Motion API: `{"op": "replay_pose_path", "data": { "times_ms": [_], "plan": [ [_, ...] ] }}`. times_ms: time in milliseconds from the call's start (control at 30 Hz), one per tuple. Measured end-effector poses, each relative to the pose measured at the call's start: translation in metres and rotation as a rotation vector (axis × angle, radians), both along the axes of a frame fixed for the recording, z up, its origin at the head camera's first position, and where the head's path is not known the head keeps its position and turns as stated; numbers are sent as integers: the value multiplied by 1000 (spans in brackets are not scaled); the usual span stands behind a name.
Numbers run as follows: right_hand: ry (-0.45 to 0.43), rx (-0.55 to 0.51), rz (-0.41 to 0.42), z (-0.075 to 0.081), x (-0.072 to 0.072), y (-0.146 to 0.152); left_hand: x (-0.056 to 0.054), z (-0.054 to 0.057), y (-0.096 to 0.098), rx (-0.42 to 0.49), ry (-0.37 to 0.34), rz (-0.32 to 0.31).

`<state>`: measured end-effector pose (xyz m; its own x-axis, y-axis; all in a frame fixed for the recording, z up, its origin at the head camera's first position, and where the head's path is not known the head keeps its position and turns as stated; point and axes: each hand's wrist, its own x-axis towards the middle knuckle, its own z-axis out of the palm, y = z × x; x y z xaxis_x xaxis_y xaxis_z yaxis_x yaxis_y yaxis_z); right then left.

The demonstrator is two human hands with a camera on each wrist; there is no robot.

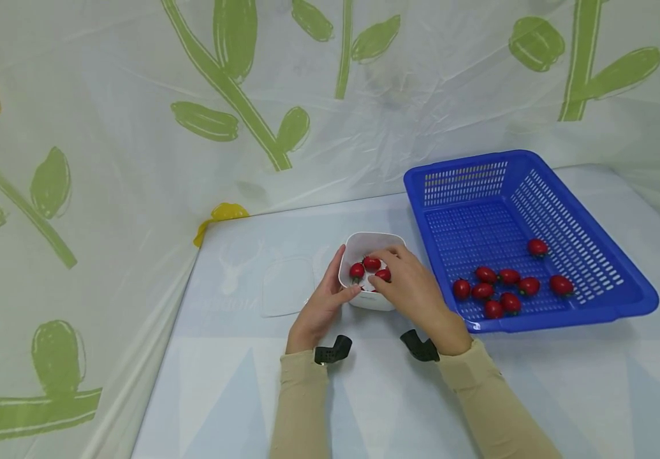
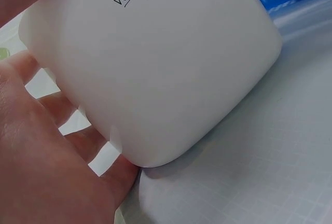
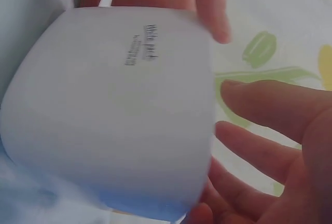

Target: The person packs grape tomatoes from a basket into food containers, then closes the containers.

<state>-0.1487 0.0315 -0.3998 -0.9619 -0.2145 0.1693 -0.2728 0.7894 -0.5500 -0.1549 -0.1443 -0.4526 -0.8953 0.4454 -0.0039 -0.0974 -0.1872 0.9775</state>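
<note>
A white square food container [image 1: 372, 301], with several red cherry tomatoes [image 1: 356, 271] inside, stands on the table in the head view. My left hand [image 1: 322, 305] holds its left side, fingers along the wall and thumb at the near rim. The left wrist view shows those fingers against the container wall [image 2: 155, 73]. Over the right part of the opening, my right hand [image 1: 412, 287] reaches in, thumb and forefinger spread around a cherry tomato [image 1: 383, 275]. From the right wrist, thumb and forefinger of the right hand [image 3: 280, 130] stand apart; other fingertips are hidden behind the rim.
A blue perforated basket [image 1: 599, 223] stands to the right, with several cherry tomatoes [image 1: 509, 276] on its floor, mostly at the near side. A pale, see-through square lid [image 1: 288, 287] lies flat left of the container. A patterned curtain [image 1: 330, 127] hangs behind the table.
</note>
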Motion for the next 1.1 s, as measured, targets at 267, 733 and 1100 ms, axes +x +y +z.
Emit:
{"op": "replay_pose_path", "data": {
  "times_ms": [267,733,1100],
  "plan": [
    [41,-72,41,12,3,4,1,2,-2,9,4,9],
    [-161,-142,332,27,3,24,-4,-12,-8,19,-11,44],
    [-258,-136,433,38,13,39,2,4,-4,22,44,-26]
  ]
}}
